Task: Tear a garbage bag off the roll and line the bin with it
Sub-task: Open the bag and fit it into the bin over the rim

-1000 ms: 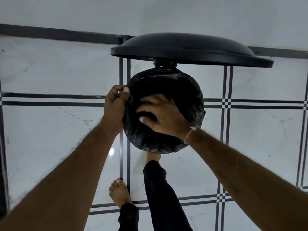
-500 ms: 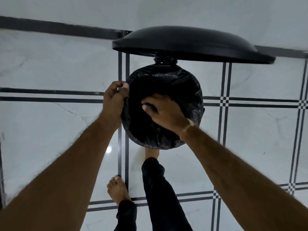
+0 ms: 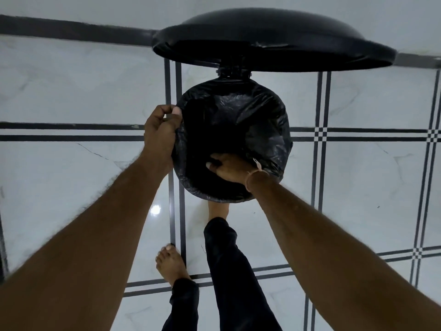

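Left hand (image 3: 160,132) pinches garbage bag (image 3: 267,130) at bin (image 3: 281,168) rim. Right hand (image 3: 229,167) reaches inside; grip can't tell. Lid (image 3: 274,41) up

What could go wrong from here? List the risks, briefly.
1. The lid stands open while a foot sits at the bin's base, apparently on a pedal; if that foot lifts, the lid could drop onto the hands.
2. The left hand pinches the garbage bag at the rim while the right hand pushes inside; a hard push could pull the edge off the rim.
3. The thin film could tear under the fingers.
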